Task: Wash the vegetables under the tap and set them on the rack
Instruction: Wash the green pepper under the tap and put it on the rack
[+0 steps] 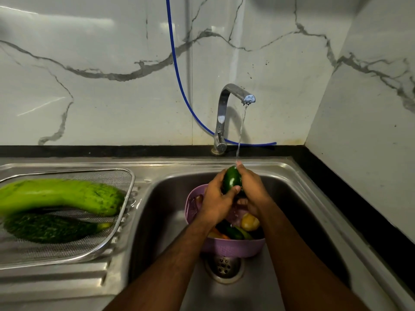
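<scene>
Dark green cucumber [232, 180] clamped between left hand [219, 202] and right hand [252, 194], both closed around it, tip right under the thin stream from the chrome tap [226, 102]. Over the steel sink [298, 198] basin, above a lilac plastic colander [233, 246] of vegetables. Pale green bottle gourd [56, 195] and dark speckled gourd [49, 227] lying on the mesh rack [67, 251] at the drainboard's left edge.
</scene>
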{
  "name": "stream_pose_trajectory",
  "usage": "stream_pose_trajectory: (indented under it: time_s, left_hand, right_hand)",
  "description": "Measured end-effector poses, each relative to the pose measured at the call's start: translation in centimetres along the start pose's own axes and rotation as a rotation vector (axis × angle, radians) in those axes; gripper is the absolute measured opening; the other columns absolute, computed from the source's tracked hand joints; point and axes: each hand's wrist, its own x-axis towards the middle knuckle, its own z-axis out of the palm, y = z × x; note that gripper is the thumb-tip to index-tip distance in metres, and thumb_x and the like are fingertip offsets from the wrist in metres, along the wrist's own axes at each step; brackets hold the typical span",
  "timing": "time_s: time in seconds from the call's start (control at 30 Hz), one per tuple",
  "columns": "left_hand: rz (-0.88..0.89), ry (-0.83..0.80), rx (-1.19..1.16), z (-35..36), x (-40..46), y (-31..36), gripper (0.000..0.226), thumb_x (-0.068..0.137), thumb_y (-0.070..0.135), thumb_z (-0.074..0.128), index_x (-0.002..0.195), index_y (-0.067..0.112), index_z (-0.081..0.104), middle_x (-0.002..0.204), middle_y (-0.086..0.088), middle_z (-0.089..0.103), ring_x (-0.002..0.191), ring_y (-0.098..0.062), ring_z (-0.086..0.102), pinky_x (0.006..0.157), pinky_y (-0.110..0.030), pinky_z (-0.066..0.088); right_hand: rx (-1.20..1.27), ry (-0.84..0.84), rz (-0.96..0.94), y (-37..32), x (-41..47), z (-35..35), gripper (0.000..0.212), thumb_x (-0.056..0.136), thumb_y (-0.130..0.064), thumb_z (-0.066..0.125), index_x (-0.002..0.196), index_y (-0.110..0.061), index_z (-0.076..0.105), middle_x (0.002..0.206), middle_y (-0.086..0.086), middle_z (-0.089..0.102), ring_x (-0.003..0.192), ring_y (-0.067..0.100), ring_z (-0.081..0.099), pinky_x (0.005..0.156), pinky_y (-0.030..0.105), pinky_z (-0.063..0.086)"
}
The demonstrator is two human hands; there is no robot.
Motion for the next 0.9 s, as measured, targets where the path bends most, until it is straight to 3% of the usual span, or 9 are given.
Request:
stream_pose_trajectory:
  time_s: [0.13, 0.23, 0.33, 0.47, 0.57, 0.63, 0.7, 0.8, 0.9]
  left_hand:
    - [-0.069, 0.089, -0.047, -0.6, 0.6, -0.4, 0.036, 0.09, 0.019, 0.071, 0.125, 0.017, 0.065, 0.111, -0.002, 0.073, 0.104, -0.015, 0.069, 0.097, -0.045, 0.055]
    - [-0.1, 0.109, -0.067, -0.7, 0.6, -0.7, 0.049, 0.071, 0.039, 0.079, 0.116, 0.02, 0.07, 0.105, 0.001, 0.075, 0.1, -0.016, 0.071, 0.093, -0.046, 0.057]
    - [-0.078, 0.098, 0.022, -0.8, 0.7, -0.9, 0.067, 0.064, 0.04, 0.087, 0.126, 0.026, 0.063, 0.119, 0.005, 0.068, 0.109, -0.012, 0.065, 0.095, -0.038, 0.056]
    - [-0.153, 0.119, -0.063, -1.0, 0.5, -0.9, 0.056, 0.076, 0.032, 0.084, 0.125, 0.025, 0.059, 0.117, 0.004, 0.066, 0.107, -0.013, 0.064, 0.095, -0.034, 0.055]
    - [-0.358, 0.069, -0.321, -1.4, 0.5, -0.5, 0.04, 0.092, 0.044, 0.064, 0.122, 0.018, 0.064, 0.111, -0.006, 0.074, 0.103, -0.023, 0.071, 0.096, -0.046, 0.055]
    - [-0.396, 0.014, -0.333, -1.5, 0.5, -0.5, 0.038, 0.1, 0.043, 0.051, 0.117, 0.014, 0.068, 0.106, -0.011, 0.076, 0.102, -0.027, 0.072, 0.094, -0.047, 0.056]
    - [-0.379, 0.01, -0.294, -1.1, 0.5, -0.5, 0.034, 0.102, 0.038, 0.05, 0.113, 0.011, 0.069, 0.103, -0.014, 0.076, 0.1, -0.032, 0.072, 0.091, -0.049, 0.057]
    - [-0.382, 0.066, -0.243, -0.5, 0.5, -0.8, 0.034, 0.088, 0.041, 0.066, 0.105, 0.011, 0.07, 0.096, -0.014, 0.077, 0.092, -0.031, 0.074, 0.09, -0.057, 0.057]
    - [-0.41, 0.099, -0.237, -0.7, 0.9, -1.4, 0.033, 0.088, 0.039, 0.069, 0.099, 0.007, 0.073, 0.091, -0.015, 0.077, 0.081, -0.03, 0.073, 0.087, -0.058, 0.058]
  right_hand:
    - [0.04, -0.164, 0.022, 0.3, -0.4, 0.1, 0.033, 0.104, -0.042, 0.055, 0.131, -0.025, 0.059, 0.126, 0.013, 0.066, 0.114, 0.032, 0.066, 0.094, 0.056, 0.058]
    - [-0.055, -0.124, 0.065, 0.3, -0.3, 0.4, 0.047, 0.099, -0.061, 0.05, 0.129, -0.026, 0.06, 0.123, 0.011, 0.067, 0.113, 0.031, 0.065, 0.095, 0.054, 0.056]
    - [-0.054, -0.133, 0.06, 0.3, -0.3, 0.3, 0.058, 0.091, -0.069, 0.058, 0.126, -0.024, 0.065, 0.12, 0.01, 0.072, 0.111, 0.029, 0.069, 0.099, 0.053, 0.055]
    - [0.089, -0.066, 0.016, 0.1, -0.2, 0.4, 0.048, 0.099, -0.054, 0.058, 0.132, -0.02, 0.052, 0.121, 0.013, 0.067, 0.109, 0.03, 0.069, 0.09, 0.052, 0.06]
    - [0.238, -0.082, 0.056, -0.4, -0.5, 0.8, 0.038, 0.106, -0.047, 0.049, 0.133, -0.021, 0.048, 0.124, 0.016, 0.063, 0.109, 0.035, 0.067, 0.089, 0.054, 0.06]
    - [0.257, -0.074, 0.059, -0.5, -0.5, 0.9, 0.037, 0.107, -0.046, 0.045, 0.134, -0.02, 0.049, 0.125, 0.016, 0.063, 0.109, 0.034, 0.067, 0.084, 0.051, 0.061]
    - [0.221, -0.034, 0.059, -0.4, -0.4, 0.9, 0.04, 0.107, -0.048, 0.042, 0.135, -0.021, 0.052, 0.125, 0.015, 0.064, 0.11, 0.033, 0.067, 0.08, 0.047, 0.062]
    - [0.074, -0.025, 0.014, -0.2, -0.5, 0.8, 0.037, 0.11, -0.044, 0.036, 0.13, -0.023, 0.058, 0.124, 0.014, 0.068, 0.106, 0.028, 0.07, 0.075, 0.041, 0.062]
    - [-0.084, -0.166, -0.023, -0.1, -0.6, 0.3, 0.044, 0.11, -0.028, 0.044, 0.154, -0.033, 0.038, 0.138, 0.007, 0.058, 0.114, 0.032, 0.066, 0.068, 0.039, 0.062]
